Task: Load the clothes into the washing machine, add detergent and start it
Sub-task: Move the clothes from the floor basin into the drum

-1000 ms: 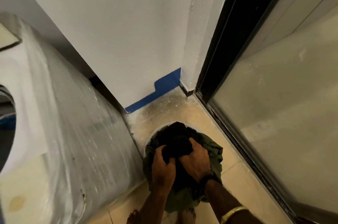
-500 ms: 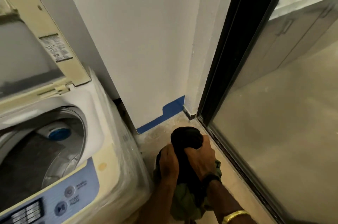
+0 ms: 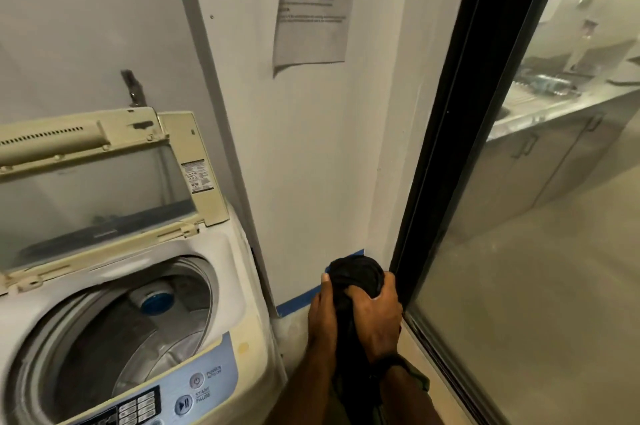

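A bundle of dark clothes [image 3: 358, 277] is held up between both hands to the right of the washing machine. My left hand [image 3: 322, 313] grips its left side and my right hand [image 3: 379, 320] wraps its front. Green cloth [image 3: 417, 381] hangs below my right wrist. The white top-loading washing machine [image 3: 228, 251] stands at the lower left with its lid [image 3: 104, 178] raised. Its drum [image 3: 114, 338] looks empty, with a blue cap [image 3: 156, 301] at the bottom. The control panel [image 3: 194, 386] with power and start buttons faces me.
A white wall with a taped paper notice [image 3: 317, 1] rises behind the bundle, with blue tape [image 3: 298, 303] along its base. A black-framed glass door [image 3: 450, 133] stands on the right, close to my right hand. A narrow strip of tiled floor lies between machine and door.
Both hands have lifted the dark bundle up from the basket on the floor. My view has tilted up, so the open machine, its lid and the wall notice have come into sight.
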Motion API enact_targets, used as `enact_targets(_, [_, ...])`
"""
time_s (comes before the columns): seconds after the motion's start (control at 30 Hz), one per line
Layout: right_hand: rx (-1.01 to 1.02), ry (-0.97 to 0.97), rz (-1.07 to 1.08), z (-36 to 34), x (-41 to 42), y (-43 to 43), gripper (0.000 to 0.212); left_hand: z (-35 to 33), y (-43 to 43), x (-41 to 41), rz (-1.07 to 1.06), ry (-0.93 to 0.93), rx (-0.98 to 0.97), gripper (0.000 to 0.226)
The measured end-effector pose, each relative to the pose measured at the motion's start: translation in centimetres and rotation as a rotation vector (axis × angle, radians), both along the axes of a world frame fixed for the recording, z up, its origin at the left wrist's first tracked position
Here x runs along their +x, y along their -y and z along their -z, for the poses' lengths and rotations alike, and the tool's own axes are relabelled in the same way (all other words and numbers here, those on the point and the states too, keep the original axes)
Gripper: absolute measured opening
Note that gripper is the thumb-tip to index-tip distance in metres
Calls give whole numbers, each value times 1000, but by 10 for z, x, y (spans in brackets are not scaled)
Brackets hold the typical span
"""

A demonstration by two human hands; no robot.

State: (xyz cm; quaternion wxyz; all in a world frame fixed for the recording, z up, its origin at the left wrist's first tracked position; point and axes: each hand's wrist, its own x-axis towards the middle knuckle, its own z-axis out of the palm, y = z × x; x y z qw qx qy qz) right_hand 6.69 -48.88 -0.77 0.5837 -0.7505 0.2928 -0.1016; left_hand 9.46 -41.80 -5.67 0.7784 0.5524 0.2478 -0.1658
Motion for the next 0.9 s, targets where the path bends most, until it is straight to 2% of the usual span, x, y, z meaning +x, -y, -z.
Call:
enact_targets(0.1, [12, 71, -34, -21, 2, -10, 48, -37, -7, -2, -10, -28, -230, 79])
enact_targets(0.2, [26, 138, -71, -38, 10, -21, 40, -64, -22, 0, 26, 8, -311, 79])
enact_targets(0.33, [52, 213, -115, -61, 21, -37, 39, -87, -38, 11, 3, 143, -292, 89])
enact_targets(0.4, [49, 237, -135, -72, 28, -45, 41, -100, -47, 15, -16, 177, -278, 85])
enact_targets(0.53, [31, 316, -167, -91, 38, -63, 43, -129, -67, 25, -91, 224, -186, 45])
enact_targets(0.63, [10, 423, -175, -104, 39, -84, 45, -148, -85, 33, -188, 302, -116, 32])
enact_targets(0.77, [-21, 499, -192, -116, 42, -114, 62, -165, -111, 43, -333, 415, -27, 15])
enact_targets(0.9, [-26, 469, -330, -118, 49, -137, 86, -176, -145, 44, -425, 475, 1, 19])
